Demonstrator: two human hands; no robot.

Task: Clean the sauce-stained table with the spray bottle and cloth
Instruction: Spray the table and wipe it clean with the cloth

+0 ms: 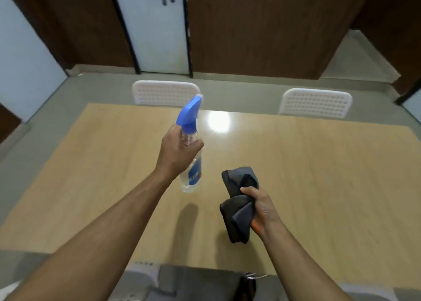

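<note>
Your left hand (176, 151) grips the light, slick bottle (190, 155) below its trigger; your right hand (259, 206) clutches the soft cloth (239, 200) mid-fold.

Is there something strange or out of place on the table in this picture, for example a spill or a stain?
One oddity: the wooden table shows no sauce stain or spill, only a glare spot. The left hand holds the spray bottle above it; the right hand grips the dark cloth.
</note>
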